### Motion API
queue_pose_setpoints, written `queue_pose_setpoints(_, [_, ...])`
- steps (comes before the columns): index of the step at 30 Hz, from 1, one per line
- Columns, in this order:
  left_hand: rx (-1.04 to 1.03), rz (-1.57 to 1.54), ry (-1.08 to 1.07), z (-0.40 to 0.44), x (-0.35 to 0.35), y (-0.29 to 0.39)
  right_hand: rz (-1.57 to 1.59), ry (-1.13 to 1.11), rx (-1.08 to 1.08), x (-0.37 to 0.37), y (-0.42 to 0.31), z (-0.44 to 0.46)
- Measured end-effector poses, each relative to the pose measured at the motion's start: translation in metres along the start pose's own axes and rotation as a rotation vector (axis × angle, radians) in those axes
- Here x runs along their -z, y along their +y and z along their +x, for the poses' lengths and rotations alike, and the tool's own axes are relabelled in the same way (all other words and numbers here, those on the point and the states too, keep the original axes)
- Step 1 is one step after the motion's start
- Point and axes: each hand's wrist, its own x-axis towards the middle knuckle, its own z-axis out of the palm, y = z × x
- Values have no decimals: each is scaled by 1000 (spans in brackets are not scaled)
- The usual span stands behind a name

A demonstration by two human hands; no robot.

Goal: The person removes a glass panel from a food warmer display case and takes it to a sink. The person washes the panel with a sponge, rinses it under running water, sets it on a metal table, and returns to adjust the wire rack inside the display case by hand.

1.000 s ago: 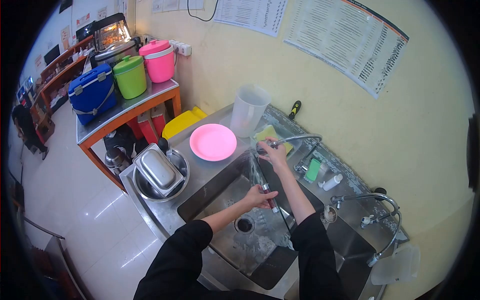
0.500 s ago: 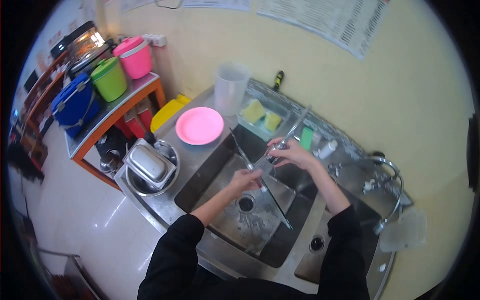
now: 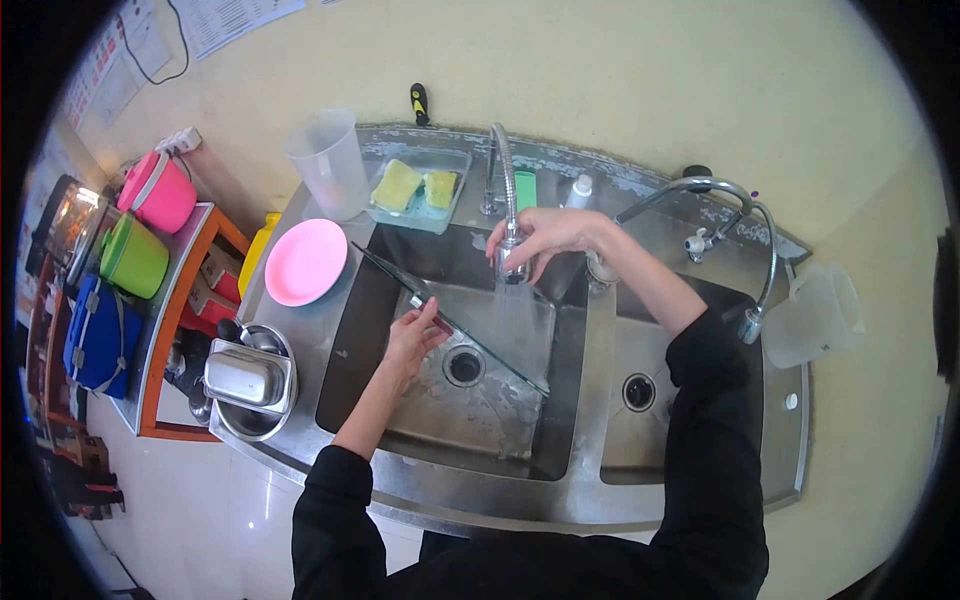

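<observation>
My left hand (image 3: 410, 338) is closed on the middle of a thin dark glass pane (image 3: 488, 357), which slants over the large sink basin (image 3: 440, 430). The pane shows nearly edge-on, with a small silver piece and a reddish part by my fingers, so its exact kind is unclear. My right hand (image 3: 545, 238) grips the spray head of a flexible faucet (image 3: 507, 170). Water sprays down from the head, just beyond the pane. Below, the basin's drain (image 3: 463, 367) is wet and uncovered.
A pink plate (image 3: 306, 262), a clear plastic pitcher (image 3: 332, 165) and a container (image 3: 437, 215) with yellow sponges stand left and behind. Metal pans (image 3: 244, 380) lie at the left edge. Another faucet (image 3: 770, 250) arches over the smaller right basin (image 3: 630, 450).
My view has turned rightward. My right hand and the spray head now sit farther from my left hand, and the water spray shows plainly. The pane lies at a flatter slant.
</observation>
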Motion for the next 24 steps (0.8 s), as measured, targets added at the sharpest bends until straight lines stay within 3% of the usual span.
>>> queue_pose_setpoints(24, [-14,59,-9,1,0,-1,-8,-15,88,8,8,-7])
